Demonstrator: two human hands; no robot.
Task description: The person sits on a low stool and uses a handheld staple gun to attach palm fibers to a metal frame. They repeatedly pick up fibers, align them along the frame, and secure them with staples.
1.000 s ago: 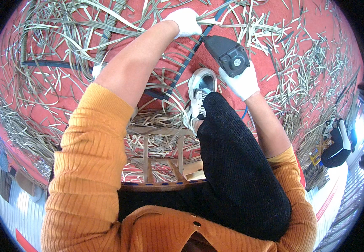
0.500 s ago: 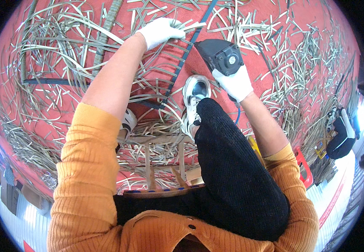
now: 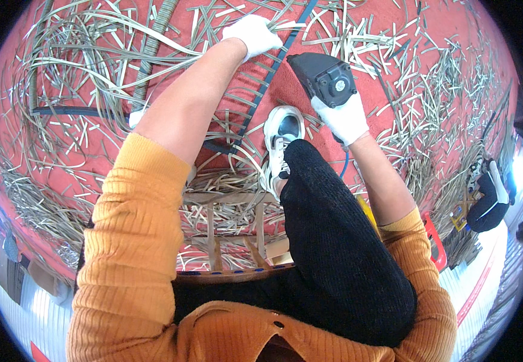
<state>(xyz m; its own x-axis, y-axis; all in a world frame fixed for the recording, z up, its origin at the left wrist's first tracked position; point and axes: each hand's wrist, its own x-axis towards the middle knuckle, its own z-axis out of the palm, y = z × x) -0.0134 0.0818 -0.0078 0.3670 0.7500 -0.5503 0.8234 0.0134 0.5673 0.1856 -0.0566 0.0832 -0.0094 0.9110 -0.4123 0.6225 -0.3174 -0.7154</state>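
My left hand [image 3: 253,37], in a white glove, is closed at the far end of a dark bar [image 3: 267,79]. Pale ends of flat grey-beige wicker strips [image 3: 290,26] stick out past its fingers. Several short strips cross from the bar toward my left forearm. My right hand [image 3: 341,118], also gloved, grips a black pneumatic staple gun [image 3: 325,78] with a blue air hose [image 3: 345,161] hanging below it. The gun's pointed front is close to the bar, to its right. Its trigger and the fingers beneath are hidden by the gun's body.
Cut strips lie all over the red floor covering [image 3: 285,90]. Wrapped frame bars [image 3: 153,54] stand to the left. My shoe [image 3: 284,130] is beside the dark bar, with a wooden stool [image 3: 231,197] under me. A red-handled object [image 3: 435,241] lies at the right.
My left hand has moved right and slightly farther away along the strips. The right hand and staple gun have shifted slightly right. A white patch now shows left of my left forearm.
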